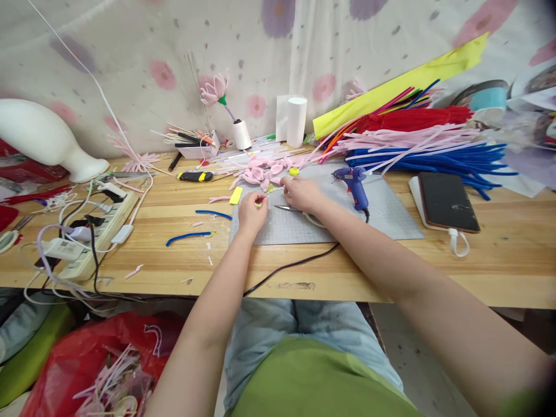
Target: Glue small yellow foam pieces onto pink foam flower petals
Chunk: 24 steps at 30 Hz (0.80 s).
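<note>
Both hands are close together over the grey cutting mat point(391, 223). My left hand point(252, 214) is closed in a pinch, with a small pale yellow bit just showing at its fingertips; what it is I cannot make out. My right hand point(302, 194) is closed too, fingertips down by the pink fuzzy pipe-cleaner pieces point(260, 172), and what it grips is hidden. A small yellow coil point(294, 171) lies just beyond its fingers. Scissors point(286, 208) rest on the mat under my right wrist. To the right lies a blue glue gun point(356, 185).
Bundles of blue point(425, 159), pink and red point(412, 120) pipe cleaners fill the back right, near a black-covered pad point(449, 200). A pink flower point(215, 91) stands in a white spool. Left are a utility knife point(194, 176) and a cable-laden power strip point(104, 231). A black cord point(291, 265) crosses the front.
</note>
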Each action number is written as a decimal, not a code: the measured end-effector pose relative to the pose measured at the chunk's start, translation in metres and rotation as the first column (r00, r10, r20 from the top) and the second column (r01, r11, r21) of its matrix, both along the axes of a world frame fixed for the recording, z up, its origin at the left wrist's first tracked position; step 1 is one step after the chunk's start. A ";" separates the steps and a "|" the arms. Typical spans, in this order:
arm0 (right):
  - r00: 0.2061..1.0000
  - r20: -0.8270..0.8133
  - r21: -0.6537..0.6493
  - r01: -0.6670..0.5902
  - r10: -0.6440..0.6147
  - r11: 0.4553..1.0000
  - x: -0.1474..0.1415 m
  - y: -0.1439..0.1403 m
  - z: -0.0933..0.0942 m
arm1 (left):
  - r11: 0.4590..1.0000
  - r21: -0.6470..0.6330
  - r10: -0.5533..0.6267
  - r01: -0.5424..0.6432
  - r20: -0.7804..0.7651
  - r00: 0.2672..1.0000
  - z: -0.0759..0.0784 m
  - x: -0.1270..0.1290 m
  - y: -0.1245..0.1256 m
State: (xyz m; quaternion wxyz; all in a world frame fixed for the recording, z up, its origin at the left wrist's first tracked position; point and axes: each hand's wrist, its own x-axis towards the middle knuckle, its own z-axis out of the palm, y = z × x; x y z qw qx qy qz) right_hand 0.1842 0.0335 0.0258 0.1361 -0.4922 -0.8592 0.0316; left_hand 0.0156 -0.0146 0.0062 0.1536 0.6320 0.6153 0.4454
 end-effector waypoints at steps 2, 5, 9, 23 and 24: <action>1.000 0.012 0.033 0.012 -0.012 0.999 -0.004 -0.002 -0.001 | 1.000 0.021 0.012 -0.014 0.070 0.997 -0.001 0.000 0.000; 0.970 -0.229 -0.070 0.072 -0.086 0.995 -0.009 0.000 -0.001 | 0.999 0.042 0.020 -0.031 0.243 0.970 -0.001 0.000 0.002; 0.625 -0.669 -0.506 0.014 -0.403 0.863 -0.014 0.003 0.004 | 0.998 -0.058 0.044 -0.012 0.602 0.797 0.003 0.008 0.002; 0.351 -0.725 -0.674 -0.187 -0.592 0.715 -0.039 -0.020 0.011 | 0.974 -0.193 0.117 0.117 0.876 0.468 0.013 0.015 -0.005; 0.366 -0.723 -0.672 -0.178 -0.586 0.719 -0.041 -0.020 0.011 | 0.975 -0.194 0.121 0.104 0.868 0.482 0.013 0.014 -0.005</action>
